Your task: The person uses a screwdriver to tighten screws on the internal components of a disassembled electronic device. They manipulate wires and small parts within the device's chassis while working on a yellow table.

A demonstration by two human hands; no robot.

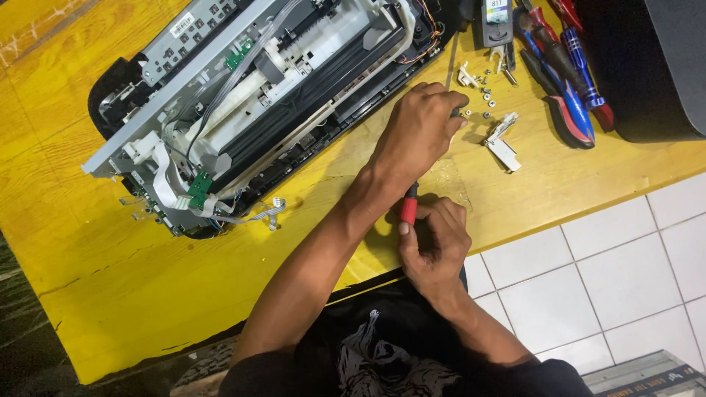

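Right hand [435, 246] clenched round red-handled screwdriver [409, 209], at 6 o'clock from left hand [423, 132]. Left hand curled over small dark part on yellow table [110, 294]; what it grips cannot be told. Opened printer [250, 103] at 9 o'clock of left hand; loose screws [487, 97] and white bracket [503, 147] at 3 o'clock
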